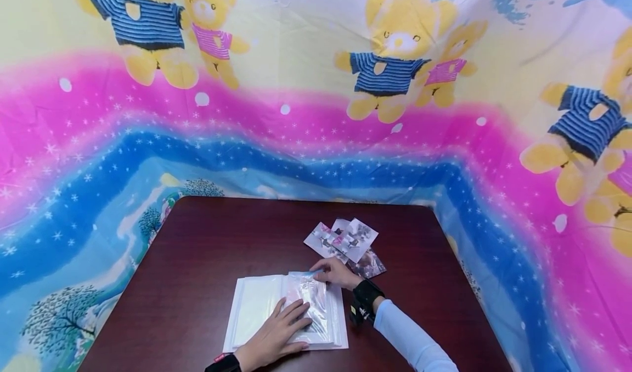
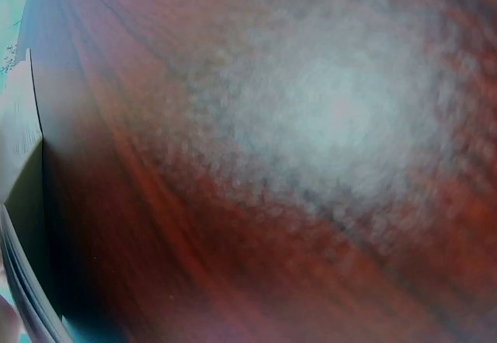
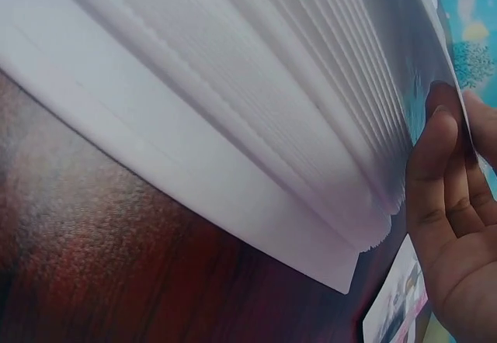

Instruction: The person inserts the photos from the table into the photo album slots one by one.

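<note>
A white photo album (image 1: pixel 257 309) lies spread on the table, its thick block of page edges (image 3: pixel 311 79) filling much of the right wrist view. A clear, shiny plastic sleeve page (image 1: pixel 318 300) covers its right half. My left hand (image 1: pixel 278 332) rests on the sleeve page with fingers extended. At the top of that page, my right hand (image 1: pixel 338 273) pinches the page edge between thumb and fingers, and the right wrist view has this page lifted off the stack. Only the album's side (image 2: pixel 27 164) shows at the left border of the left wrist view.
Beyond the right hand, several loose photos (image 1: pixel 362 235) overlap on the dark red-brown wooden table (image 1: pixel 237 235). A cloth printed with bears (image 1: pixel 306 141) hangs around the table's back and sides. Glare brightens part of the tabletop in the left wrist view.
</note>
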